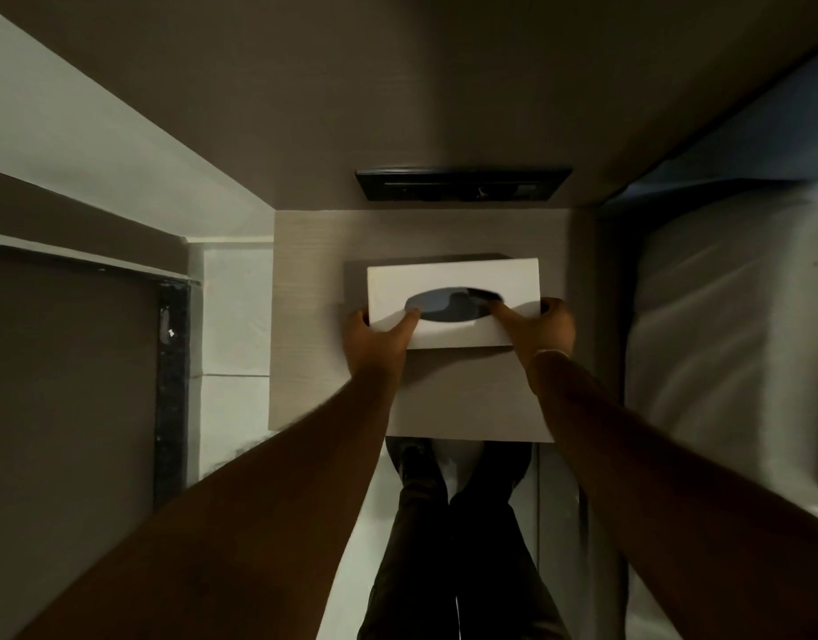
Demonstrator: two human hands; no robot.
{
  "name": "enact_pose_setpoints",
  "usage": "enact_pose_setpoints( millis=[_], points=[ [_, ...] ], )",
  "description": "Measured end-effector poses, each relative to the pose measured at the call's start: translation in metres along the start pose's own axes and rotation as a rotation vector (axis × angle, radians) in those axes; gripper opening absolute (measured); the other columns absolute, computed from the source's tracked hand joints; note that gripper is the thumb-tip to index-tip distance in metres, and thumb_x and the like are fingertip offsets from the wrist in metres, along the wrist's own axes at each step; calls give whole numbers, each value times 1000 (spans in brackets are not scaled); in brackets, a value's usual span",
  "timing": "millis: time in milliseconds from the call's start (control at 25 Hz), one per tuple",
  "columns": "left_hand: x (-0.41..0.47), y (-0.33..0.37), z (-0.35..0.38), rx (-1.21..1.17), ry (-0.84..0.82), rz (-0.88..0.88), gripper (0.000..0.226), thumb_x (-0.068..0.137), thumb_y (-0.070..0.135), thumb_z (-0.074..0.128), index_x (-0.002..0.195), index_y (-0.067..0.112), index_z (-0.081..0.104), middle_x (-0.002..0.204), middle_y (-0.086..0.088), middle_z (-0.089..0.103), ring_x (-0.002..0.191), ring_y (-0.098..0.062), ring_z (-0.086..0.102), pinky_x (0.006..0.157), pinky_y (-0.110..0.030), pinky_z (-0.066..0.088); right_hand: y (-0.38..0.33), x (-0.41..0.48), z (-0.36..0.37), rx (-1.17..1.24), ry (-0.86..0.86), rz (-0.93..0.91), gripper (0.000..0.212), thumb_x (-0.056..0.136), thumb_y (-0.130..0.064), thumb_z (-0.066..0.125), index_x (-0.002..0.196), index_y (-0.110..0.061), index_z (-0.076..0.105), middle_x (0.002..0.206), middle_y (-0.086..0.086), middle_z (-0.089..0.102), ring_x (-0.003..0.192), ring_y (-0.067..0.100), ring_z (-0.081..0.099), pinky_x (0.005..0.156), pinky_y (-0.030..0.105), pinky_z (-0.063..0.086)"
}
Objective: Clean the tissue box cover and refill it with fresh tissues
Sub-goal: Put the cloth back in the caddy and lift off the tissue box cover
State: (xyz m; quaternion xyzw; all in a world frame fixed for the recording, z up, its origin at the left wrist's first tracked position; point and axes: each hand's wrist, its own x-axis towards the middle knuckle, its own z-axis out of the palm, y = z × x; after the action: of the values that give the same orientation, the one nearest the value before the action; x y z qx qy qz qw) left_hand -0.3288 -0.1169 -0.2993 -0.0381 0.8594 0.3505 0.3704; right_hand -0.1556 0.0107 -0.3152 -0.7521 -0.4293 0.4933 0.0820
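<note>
A white tissue box cover [453, 277] with a dark oval slot in its top sits over the pale bedside table [305, 288]. No tissue shows through the slot. My left hand [374, 337] grips the cover's near left corner, with a finger reaching the slot's left end. My right hand [543, 327] holds the near right corner, its index finger lying at the slot's right end. Whether the cover rests on the table or is held just above it cannot be told.
A black switch panel [462, 183] is set in the wall behind the table. A bed with white linen [730, 325] lies to the right. A dark door frame [169, 385] stands at the left. My legs in dark trousers [453, 538] are below the table's front edge.
</note>
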Motion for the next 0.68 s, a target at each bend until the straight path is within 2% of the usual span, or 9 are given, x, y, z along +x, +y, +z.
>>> enact_pose_setpoints(
  millis=[80,200,280,400,560,680],
  points=[
    [1,5,3,-6,19,-23,73,74,47,94,133,21,62,121,5,66,105,-17,65,83,-31,60,-2,4,0,16,-8,23,80,62,-53,95,127,-24,60,118,-1,65,92,14,64,61,20,49],
    [5,15,2,1,35,-42,63,73,46,95,123,22,66,107,10,66,95,-14,65,61,-18,49,-4,6,1,27,-16,34,71,63,-49,96,119,-25,62,106,-7,67,82,3,60,53,17,44],
    [5,18,2,20,48,-71,60,73,47,94,120,24,65,103,10,64,93,-15,65,62,-21,52,-6,5,2,37,-10,40,63,62,-48,97,111,-27,63,95,-14,65,78,0,59,50,15,42],
    [5,17,3,44,57,-93,63,73,48,93,123,23,65,107,7,64,96,-18,66,75,-32,60,-8,1,2,51,9,42,56,62,-48,97,102,-34,59,87,-19,60,73,-1,56,47,13,39],
    [4,17,-3,88,52,-42,65,72,48,93,123,23,60,108,8,61,97,-17,63,63,-22,49,-8,0,0,49,8,42,59,63,-46,97,104,-35,56,90,-19,59,75,0,56,50,16,43],
    [4,19,-7,132,30,-9,59,73,46,93,115,26,56,104,9,59,94,-15,60,57,-18,42,-7,0,-3,16,2,25,64,63,-46,96,112,-31,57,93,-17,58,79,4,58,61,22,51]
  ],
)
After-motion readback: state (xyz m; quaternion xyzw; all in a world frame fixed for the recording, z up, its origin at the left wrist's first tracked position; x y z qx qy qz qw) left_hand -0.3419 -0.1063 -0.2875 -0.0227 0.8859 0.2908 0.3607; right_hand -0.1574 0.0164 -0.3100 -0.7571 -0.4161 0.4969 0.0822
